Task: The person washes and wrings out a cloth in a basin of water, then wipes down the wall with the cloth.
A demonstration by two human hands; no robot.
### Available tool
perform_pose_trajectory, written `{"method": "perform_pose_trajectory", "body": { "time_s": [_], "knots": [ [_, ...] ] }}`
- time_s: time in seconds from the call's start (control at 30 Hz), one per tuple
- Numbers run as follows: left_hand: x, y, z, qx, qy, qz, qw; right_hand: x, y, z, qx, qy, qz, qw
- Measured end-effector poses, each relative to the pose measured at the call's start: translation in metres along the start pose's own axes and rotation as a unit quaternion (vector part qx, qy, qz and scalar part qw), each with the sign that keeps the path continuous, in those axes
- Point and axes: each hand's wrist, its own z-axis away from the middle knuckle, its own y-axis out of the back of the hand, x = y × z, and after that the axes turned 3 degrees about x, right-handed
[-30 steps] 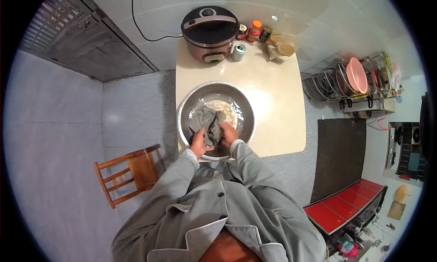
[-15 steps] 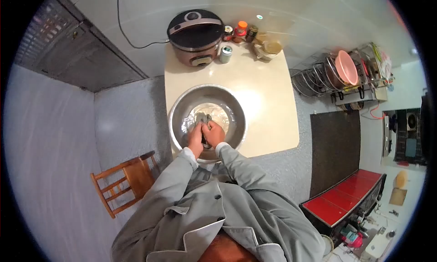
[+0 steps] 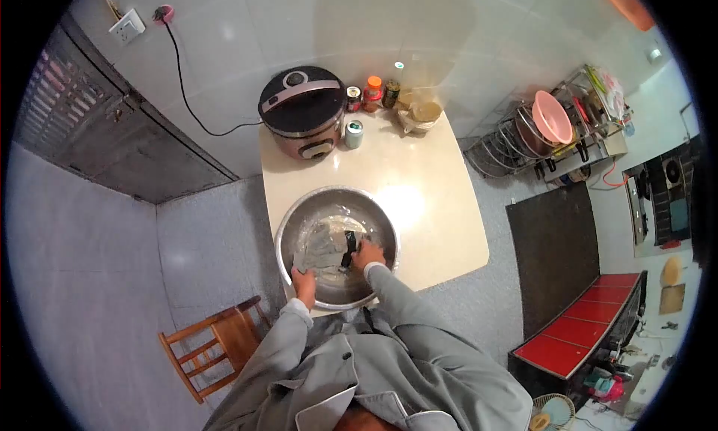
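Observation:
A grey cloth [image 3: 323, 248] with a black strip lies spread out in water inside a large metal basin [image 3: 285, 240], which stands near the front left of the table. At the cloth's lower left corner, my left hand [image 3: 304, 283] has its fingers closed on the edge. On the opposite side, my right hand [image 3: 366, 254] grips the cloth beside the black strip.
On the cream table [image 3: 449, 229] behind the basin are a rice cooker [image 3: 303, 113], a can [image 3: 354, 134], several jars and a bagged bowl [image 3: 420, 117]. A wooden chair [image 3: 235, 339] stands at the left, a dish rack [image 3: 516, 135] at the right.
The bunched cloth was squeezed between both hands and is now opened out flat in the basin. My hands have moved apart. The view has tilted, showing more wall.

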Motion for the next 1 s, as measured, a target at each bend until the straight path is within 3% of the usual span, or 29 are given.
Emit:
{"method": "perform_pose_trajectory", "body": {
  "time_s": [0.03, 0.1, 0.13, 0.2, 0.27, 0.33, 0.37, 0.43, 0.47, 0.53, 0.57, 0.6, 0.67, 0.77, 0.83, 0.9, 0.93, 1.0],
  "knots": [
    [0.007, -0.002, 0.007, -0.001, -0.005, 0.000, 1.000, -0.004, -0.003, 0.006, 0.004, 0.006, 0.017, 1.000],
    [0.024, -0.006, 0.026, -0.047, 0.138, 0.115, 0.983, -0.009, -0.014, 0.008, 0.003, 0.041, 0.041, 0.998],
    [0.028, -0.007, 0.025, -0.053, 0.131, 0.115, 0.983, -0.009, -0.027, 0.000, -0.001, 0.068, 0.047, 0.997],
    [0.028, -0.011, 0.022, -0.213, 0.214, 0.202, 0.932, -0.002, -0.067, -0.018, -0.025, 0.144, -0.148, 0.978],
    [0.032, -0.017, 0.021, -0.298, 0.233, 0.271, 0.885, -0.020, -0.056, 0.004, -0.128, 0.136, -0.395, 0.899],
    [-0.010, -0.032, -0.009, -0.351, 0.096, 0.302, 0.881, -0.034, -0.073, 0.019, -0.142, 0.074, -0.541, 0.826],
    [-0.016, -0.037, -0.015, -0.365, 0.050, 0.314, 0.875, -0.055, -0.034, 0.044, -0.153, 0.000, -0.559, 0.815],
    [0.048, -0.028, 0.029, -0.261, 0.224, 0.405, 0.847, -0.056, -0.034, 0.042, -0.117, 0.054, -0.558, 0.820],
    [0.046, -0.024, 0.027, -0.257, 0.224, 0.405, 0.848, -0.058, -0.035, 0.043, -0.079, 0.106, -0.558, 0.820],
    [0.030, -0.020, 0.018, -0.278, 0.217, 0.502, 0.790, -0.082, 0.019, 0.066, -0.134, 0.041, -0.544, 0.827],
    [0.001, -0.031, -0.001, -0.386, 0.107, 0.567, 0.719, -0.086, 0.026, 0.071, -0.137, 0.072, -0.458, 0.876],
    [-0.004, -0.028, 0.006, -0.376, 0.112, 0.569, 0.722, -0.087, 0.028, 0.074, -0.141, 0.102, -0.366, 0.914],
    [0.004, -0.024, 0.027, -0.307, 0.070, 0.469, 0.825, -0.085, 0.013, 0.072, -0.035, 0.210, -0.346, 0.914],
    [0.024, -0.036, 0.035, -0.213, -0.012, 0.329, 0.920, -0.074, 0.013, 0.065, 0.025, 0.146, -0.344, 0.927],
    [0.045, -0.044, 0.042, -0.179, -0.048, 0.305, 0.934, -0.061, 0.015, 0.053, 0.043, 0.102, -0.321, 0.941],
    [0.090, -0.042, 0.068, -0.098, 0.055, 0.288, 0.951, -0.046, 0.013, 0.036, 0.081, 0.090, -0.298, 0.947],
    [0.086, -0.043, 0.061, -0.095, 0.056, 0.288, 0.951, -0.035, 0.007, 0.023, 0.095, 0.091, -0.271, 0.953],
    [0.070, -0.047, 0.046, -0.140, -0.029, 0.289, 0.946, -0.021, 0.012, 0.008, 0.100, 0.061, -0.220, 0.968]
  ]
}}
